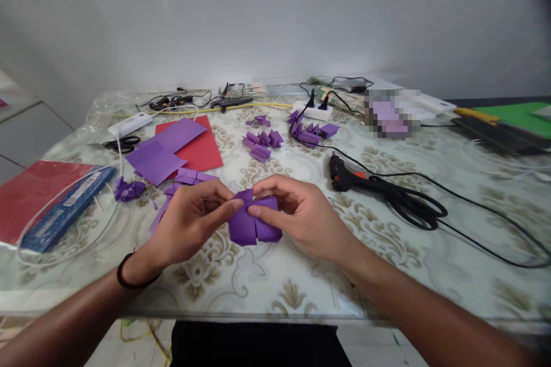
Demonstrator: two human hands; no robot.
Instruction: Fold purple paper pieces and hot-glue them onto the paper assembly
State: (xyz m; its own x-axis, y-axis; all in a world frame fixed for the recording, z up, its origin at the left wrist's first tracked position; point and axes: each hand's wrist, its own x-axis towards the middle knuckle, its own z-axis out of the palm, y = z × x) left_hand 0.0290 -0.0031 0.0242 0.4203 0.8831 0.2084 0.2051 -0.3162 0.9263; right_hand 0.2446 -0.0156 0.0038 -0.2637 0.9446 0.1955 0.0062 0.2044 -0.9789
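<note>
OK, both hands were in at the near middle of the table (293, 298), each pinching the folded purple piece (243, 229). Left hand (193, 220): thumb and fingers closed on its upper left. Right hand (301, 215): same grip on the upper right, thumb on the near face. Piece sat between the hands, a slit showing at its lower edge; couldn't tell if it touched the table. Dark band (133, 279) was on the left wrist.

Beyond the hands: two clusters of folded purple paper, one mid-table (262, 140), one just right of it (312, 131), near the white power strip (313, 111). Off to the right, black glue gun (344, 174) and black-handled scissors (413, 203) lay together. To the left, flat purple sheets (163, 151) overlapped a red sheet (204, 146); crumpled purple piece (128, 189) sat nearer, beside the blue pack (66, 206).
</note>
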